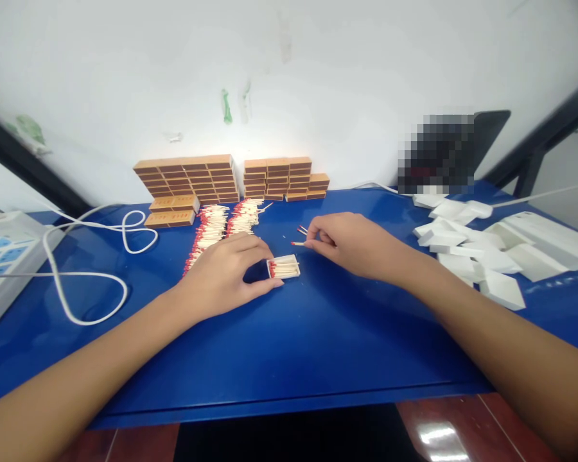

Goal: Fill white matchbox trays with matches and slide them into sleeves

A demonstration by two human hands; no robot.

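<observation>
Both bare forearms come in low over the front edge of the blue table (289,346), and everything happens in the middle of it. The left hand (226,273) has thumb and forefinger closed around the left end of a little open matchbox tray (285,267) – white card, lying flat, with a layer of pale sticks inside, red heads pointing left. The right hand (347,244) sits just right of the tray, fingertips pinched together on a single match (297,244), which lies almost level with its red head pointing left, just above the tray's far edge. A couple of loose matches (302,230) lie just behind it.

Behind the left hand is a big fanned-out heap of matches (216,228), and against the wall behind that are the stacked tan matchboxes (187,176), in two blocks. Off to the right there's a jumble of white card pieces (467,250) – I can't tell exactly what they are. On the left, a white cable (87,256) loops across the table next to a power strip (0,263).
</observation>
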